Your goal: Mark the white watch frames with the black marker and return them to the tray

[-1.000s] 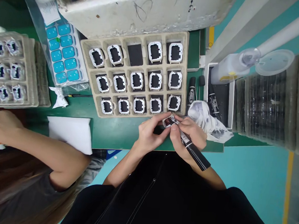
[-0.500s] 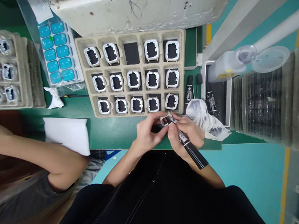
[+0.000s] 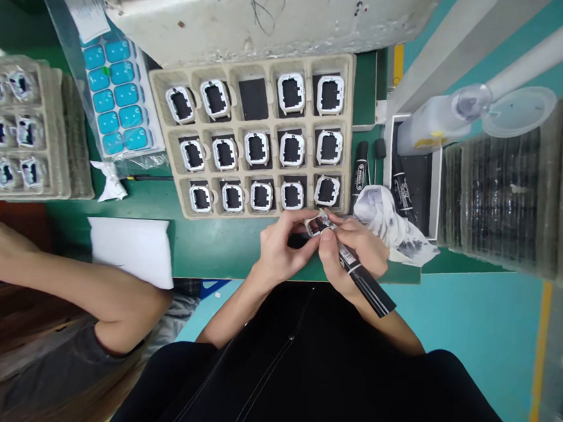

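Between thumb and fingers, my left hand (image 3: 281, 246) pinches a small watch case (image 3: 315, 225) at the table's front edge. My right hand (image 3: 353, 251) is closed on a black marker pen (image 3: 370, 286), its rear end pointing down to the right. The marker's tip end lies at the watch case, mostly covered by my fingers. Just beyond my hands lies a beige compartment tray (image 3: 268, 125) with white-rimmed watch cases (image 3: 291, 149) in it; one back-row compartment (image 3: 253, 98) shows only its dark bottom.
A crumpled stained cloth (image 3: 382, 218), a capped marker (image 3: 360, 168) and a box (image 3: 435, 202) with a bottle (image 3: 420, 127) are at the right. Blue parts (image 3: 126, 94) in a tray stand back left. A co-worker's arm (image 3: 74, 280) reaches in at left, near white paper (image 3: 131, 249).
The whole view has shifted slightly, so the tray and table sit a little further right. My hands keep the same hold on the watch case and marker.
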`<state>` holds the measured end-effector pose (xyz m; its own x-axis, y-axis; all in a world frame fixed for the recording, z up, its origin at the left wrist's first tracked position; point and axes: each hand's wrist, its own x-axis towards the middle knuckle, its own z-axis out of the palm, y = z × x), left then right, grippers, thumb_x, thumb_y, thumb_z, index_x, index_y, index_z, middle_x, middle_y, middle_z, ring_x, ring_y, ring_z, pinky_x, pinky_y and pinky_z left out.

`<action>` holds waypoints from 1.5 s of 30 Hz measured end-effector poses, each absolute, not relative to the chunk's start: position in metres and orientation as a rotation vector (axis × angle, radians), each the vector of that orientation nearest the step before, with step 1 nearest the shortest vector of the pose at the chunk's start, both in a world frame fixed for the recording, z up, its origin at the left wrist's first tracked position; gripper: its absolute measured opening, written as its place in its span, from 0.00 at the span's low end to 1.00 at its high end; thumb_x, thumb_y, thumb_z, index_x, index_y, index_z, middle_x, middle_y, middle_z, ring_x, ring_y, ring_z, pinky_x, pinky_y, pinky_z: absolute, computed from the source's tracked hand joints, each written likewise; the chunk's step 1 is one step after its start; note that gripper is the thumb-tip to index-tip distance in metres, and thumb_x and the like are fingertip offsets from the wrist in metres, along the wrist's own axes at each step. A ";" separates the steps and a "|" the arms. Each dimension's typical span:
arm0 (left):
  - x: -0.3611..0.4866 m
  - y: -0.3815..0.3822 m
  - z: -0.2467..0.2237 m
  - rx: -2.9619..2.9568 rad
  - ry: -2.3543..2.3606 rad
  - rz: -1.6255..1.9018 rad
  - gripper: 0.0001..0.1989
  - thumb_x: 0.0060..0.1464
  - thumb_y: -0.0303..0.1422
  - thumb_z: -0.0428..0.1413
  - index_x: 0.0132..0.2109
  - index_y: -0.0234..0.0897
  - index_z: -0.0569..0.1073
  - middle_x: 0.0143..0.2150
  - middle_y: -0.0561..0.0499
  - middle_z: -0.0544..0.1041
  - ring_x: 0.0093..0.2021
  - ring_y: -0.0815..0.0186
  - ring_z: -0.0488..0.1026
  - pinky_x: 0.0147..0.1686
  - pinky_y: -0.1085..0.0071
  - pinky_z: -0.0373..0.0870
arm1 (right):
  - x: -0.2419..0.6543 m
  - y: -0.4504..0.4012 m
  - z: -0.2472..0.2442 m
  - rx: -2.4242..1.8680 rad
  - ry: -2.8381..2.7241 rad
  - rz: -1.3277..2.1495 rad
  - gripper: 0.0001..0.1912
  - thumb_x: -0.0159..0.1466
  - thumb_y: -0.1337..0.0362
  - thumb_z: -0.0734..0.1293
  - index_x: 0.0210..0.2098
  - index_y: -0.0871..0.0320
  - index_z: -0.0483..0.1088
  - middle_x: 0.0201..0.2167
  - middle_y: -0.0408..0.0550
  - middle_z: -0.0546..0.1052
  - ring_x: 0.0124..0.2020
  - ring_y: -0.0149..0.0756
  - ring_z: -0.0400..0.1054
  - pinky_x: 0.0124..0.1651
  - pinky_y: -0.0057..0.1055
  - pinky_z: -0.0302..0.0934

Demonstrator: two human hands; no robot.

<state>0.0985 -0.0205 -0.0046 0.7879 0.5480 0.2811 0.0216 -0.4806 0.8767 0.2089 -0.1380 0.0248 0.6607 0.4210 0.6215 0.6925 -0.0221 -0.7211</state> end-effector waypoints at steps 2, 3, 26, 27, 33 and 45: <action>0.098 -0.021 -0.005 1.988 0.439 0.666 0.17 0.73 0.38 0.71 0.62 0.41 0.80 0.50 0.50 0.91 0.42 0.67 0.91 0.45 0.75 0.91 | 0.209 -0.138 0.025 -1.646 -0.911 -0.283 0.09 0.76 0.71 0.74 0.44 0.51 0.73 0.33 0.41 0.82 0.35 0.42 0.87 0.44 0.40 0.90; 0.098 -0.022 -0.005 1.984 0.448 0.661 0.17 0.72 0.38 0.71 0.62 0.41 0.80 0.49 0.50 0.91 0.42 0.67 0.91 0.45 0.75 0.91 | 0.209 -0.138 0.025 -1.638 -0.905 -0.287 0.09 0.76 0.71 0.74 0.43 0.51 0.72 0.33 0.40 0.82 0.35 0.41 0.87 0.43 0.39 0.90; 0.102 -0.024 0.000 1.792 0.448 0.650 0.22 0.69 0.40 0.75 0.62 0.39 0.81 0.49 0.47 0.93 0.44 0.64 0.93 0.50 0.73 0.94 | 0.208 -0.138 0.026 -1.557 -0.851 -0.237 0.08 0.75 0.70 0.74 0.45 0.51 0.75 0.32 0.40 0.81 0.31 0.40 0.83 0.44 0.41 0.91; 0.102 -0.024 0.000 1.807 0.448 0.652 0.21 0.69 0.40 0.75 0.62 0.39 0.81 0.50 0.47 0.93 0.44 0.64 0.93 0.50 0.73 0.94 | 0.209 -0.138 0.025 -1.555 -0.854 -0.231 0.08 0.75 0.70 0.74 0.45 0.50 0.75 0.32 0.40 0.81 0.31 0.40 0.83 0.44 0.42 0.91; 0.102 -0.023 0.001 1.821 0.426 0.682 0.21 0.69 0.36 0.75 0.63 0.39 0.81 0.50 0.49 0.92 0.43 0.66 0.93 0.51 0.75 0.93 | 0.208 -0.138 0.025 -1.572 -0.846 -0.232 0.09 0.75 0.71 0.74 0.46 0.50 0.75 0.32 0.40 0.80 0.32 0.40 0.83 0.46 0.40 0.91; 0.097 -0.022 -0.002 1.954 0.458 0.662 0.19 0.72 0.40 0.73 0.63 0.40 0.81 0.48 0.50 0.92 0.42 0.66 0.92 0.48 0.73 0.93 | 0.207 -0.139 0.024 -1.602 -0.838 -0.230 0.08 0.75 0.71 0.75 0.45 0.51 0.76 0.34 0.42 0.84 0.37 0.44 0.88 0.44 0.42 0.91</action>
<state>0.0973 -0.0217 -0.0018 0.7801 0.5719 0.2539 0.0355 -0.4455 0.8946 0.2067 -0.1390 0.0243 0.7158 0.3827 0.5841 0.6273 0.0151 -0.7786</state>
